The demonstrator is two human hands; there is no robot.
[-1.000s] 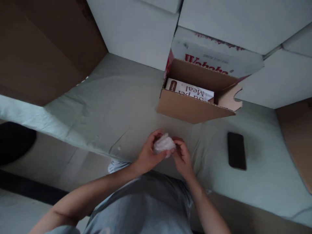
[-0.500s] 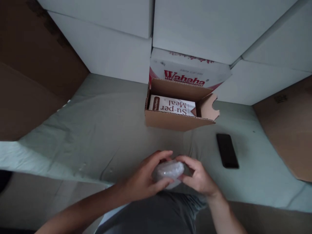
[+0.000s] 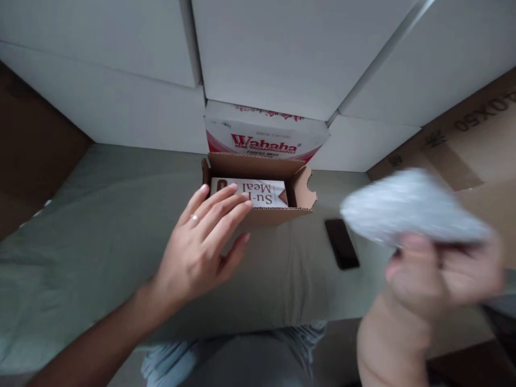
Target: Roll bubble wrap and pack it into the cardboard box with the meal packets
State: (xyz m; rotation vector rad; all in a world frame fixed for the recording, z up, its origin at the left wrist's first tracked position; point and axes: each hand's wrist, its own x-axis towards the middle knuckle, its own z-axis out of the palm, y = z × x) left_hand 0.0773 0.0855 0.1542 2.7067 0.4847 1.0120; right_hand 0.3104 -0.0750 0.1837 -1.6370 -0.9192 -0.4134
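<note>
Holding left hand spread over Su-per Meal carton (cannot confirm contact); pinching bubble-wrap bundle in right hand at carton's three o'clock.

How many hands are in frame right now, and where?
2: the left hand, its fingers over the front edge of the open cardboard box; and the right hand, blurred, gripping a whitish bundle right of the phone.

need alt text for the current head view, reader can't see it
The right hand holds a blurred, whitish plastic-looking bundle, while the left hand is spread over the near edge of an open cardboard box containing a white "Meal" carton. A phone lies on greenish cloth right of that box; a Wahaha box stands behind.
</note>
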